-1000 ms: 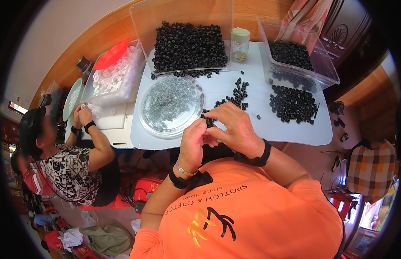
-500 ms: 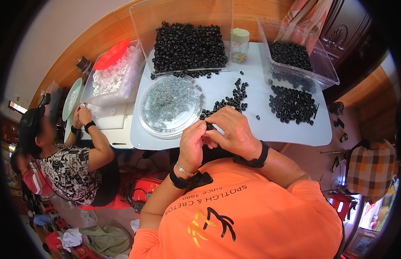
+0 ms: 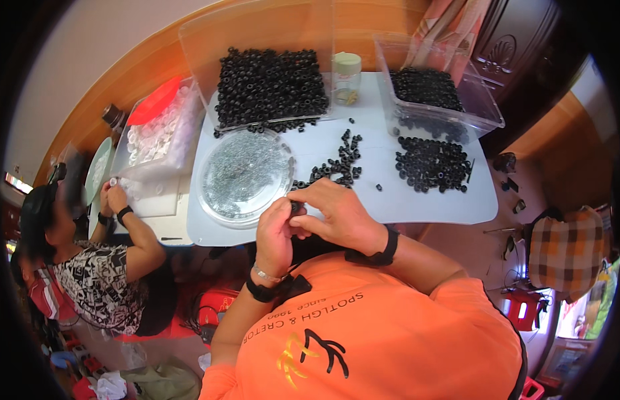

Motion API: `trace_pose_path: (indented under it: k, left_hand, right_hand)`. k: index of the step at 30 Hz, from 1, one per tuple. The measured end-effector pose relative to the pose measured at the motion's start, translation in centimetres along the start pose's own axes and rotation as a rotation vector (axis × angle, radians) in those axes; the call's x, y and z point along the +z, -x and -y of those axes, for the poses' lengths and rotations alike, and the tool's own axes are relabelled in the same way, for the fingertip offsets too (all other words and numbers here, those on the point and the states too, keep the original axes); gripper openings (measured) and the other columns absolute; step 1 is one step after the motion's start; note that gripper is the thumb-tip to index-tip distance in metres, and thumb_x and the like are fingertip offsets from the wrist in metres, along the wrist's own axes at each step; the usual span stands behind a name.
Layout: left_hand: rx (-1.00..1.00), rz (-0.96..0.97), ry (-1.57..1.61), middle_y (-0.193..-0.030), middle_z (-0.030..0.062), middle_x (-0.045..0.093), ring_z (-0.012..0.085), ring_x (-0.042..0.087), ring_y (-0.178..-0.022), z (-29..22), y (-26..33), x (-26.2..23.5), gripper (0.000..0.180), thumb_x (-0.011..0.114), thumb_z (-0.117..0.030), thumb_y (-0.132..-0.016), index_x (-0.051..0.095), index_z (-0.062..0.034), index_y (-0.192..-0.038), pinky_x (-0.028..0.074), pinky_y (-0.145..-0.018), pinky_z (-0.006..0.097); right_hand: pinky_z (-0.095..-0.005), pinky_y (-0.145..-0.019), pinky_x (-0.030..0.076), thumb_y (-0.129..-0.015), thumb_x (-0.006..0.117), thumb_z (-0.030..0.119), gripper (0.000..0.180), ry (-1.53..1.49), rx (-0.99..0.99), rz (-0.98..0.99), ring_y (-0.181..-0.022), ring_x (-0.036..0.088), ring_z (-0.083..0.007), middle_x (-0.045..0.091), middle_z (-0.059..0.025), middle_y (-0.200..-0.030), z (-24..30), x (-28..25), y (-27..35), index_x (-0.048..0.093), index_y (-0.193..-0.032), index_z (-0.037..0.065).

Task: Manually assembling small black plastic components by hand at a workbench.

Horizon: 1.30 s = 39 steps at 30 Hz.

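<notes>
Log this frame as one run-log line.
left hand: pinching small black ring | right hand: on same ring | nearby: round clear dish, loose black rings | surface: white table

Both hands meet at the near edge of the white tabletop (image 3: 430, 207), the left hand (image 3: 275, 235) and right hand (image 3: 337, 215) touching, fingers closed round a small dark piece. At ten o'clock from them the round clear dish (image 3: 243, 175) sits just beside the left hand and blocks that side. At twelve o'clock a loose trail of black rings (image 3: 335, 167) lies near. At two o'clock a flat heap of black rings (image 3: 433, 164) covers the tabletop. Bare white surface runs between trail and heap, and along the near edge at three o'clock. Farther off, two clear bins (image 3: 270, 40) (image 3: 487, 110) and a small jar (image 3: 347, 78) wall the far edge.
</notes>
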<state>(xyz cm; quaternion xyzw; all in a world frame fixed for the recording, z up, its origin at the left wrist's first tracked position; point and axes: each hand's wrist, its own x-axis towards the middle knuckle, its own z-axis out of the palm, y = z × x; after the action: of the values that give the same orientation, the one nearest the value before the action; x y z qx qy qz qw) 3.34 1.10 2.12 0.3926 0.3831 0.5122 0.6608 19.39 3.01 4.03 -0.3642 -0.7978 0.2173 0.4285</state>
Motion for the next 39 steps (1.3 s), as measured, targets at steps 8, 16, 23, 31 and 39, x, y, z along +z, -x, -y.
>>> trace_pose_path:
  k: [8, 16, 23, 31, 39]
  left_hand:
    - [-0.043, 0.075, -0.031, -0.076, 0.0050, 0.058, 0.0123, 0.056, -0.061, -0.2, -0.4, 0.0, 0.031, 0.037, -0.024, -0.098, 0.057, -0.0008, -0.095, 0.043, -0.056, 0.023]
    - [-0.086, 0.086, -0.068, -0.074, 0.0046, 0.059, 0.0119, 0.056, -0.061, -0.4, -0.8, 0.4, 0.031, 0.037, -0.025, -0.099, 0.057, -0.0022, -0.093, 0.044, -0.057, 0.023]
    - [-0.099, 0.105, -0.078, -0.077, 0.0062, 0.061, 0.0118, 0.056, -0.062, -0.4, -0.9, 0.0, 0.032, 0.037, -0.026, -0.099, 0.058, -0.0010, -0.095, 0.045, -0.058, 0.023]
    - [-0.052, 0.044, -0.104, -0.073, 0.0086, 0.060, 0.0141, 0.056, -0.061, -0.7, -0.4, -0.3, 0.035, 0.035, -0.027, -0.098, 0.056, 0.0004, -0.093, 0.044, -0.056, 0.025]
    - [-0.002, -0.014, -0.083, -0.069, 0.0089, 0.058, 0.0156, 0.055, -0.057, -1.2, 0.1, -0.1, 0.033, 0.038, -0.026, -0.098, 0.055, -0.0006, -0.086, 0.044, -0.054, 0.025]
  right_hand:
    - [-0.0354, -0.075, 0.048, -0.081, 0.070, 0.022, 0.033, 0.008, -0.007, -0.018, -0.083, 0.060, -0.0264, 0.066, -0.0064, -0.092, -0.8, -0.2, 0.8, 0.065, -0.112, 0.009]
    - [-0.0349, -0.076, 0.048, -0.079, 0.071, 0.022, 0.033, -0.010, 0.033, 0.014, -0.085, 0.061, -0.0270, 0.067, -0.0075, -0.093, -0.8, -1.1, 0.7, 0.066, -0.109, 0.009]
    - [-0.0364, -0.076, 0.049, -0.077, 0.071, 0.020, 0.027, 0.093, -0.062, 0.006, -0.085, 0.061, -0.0275, 0.067, -0.0070, -0.094, -0.7, -1.0, -0.2, 0.066, -0.101, 0.008]
    - [-0.0380, -0.070, 0.050, -0.075, 0.069, 0.022, 0.022, 0.106, -0.165, 0.146, -0.081, 0.059, -0.0285, 0.063, -0.0083, -0.083, -0.7, -1.5, -2.8, 0.064, -0.090, 0.006]
    - [-0.0381, -0.068, 0.048, -0.074, 0.074, 0.022, 0.024, 0.181, -0.326, 0.088, -0.081, 0.060, -0.0294, 0.063, -0.0090, -0.082, 1.2, -4.8, -9.8, 0.064, -0.089, 0.005]
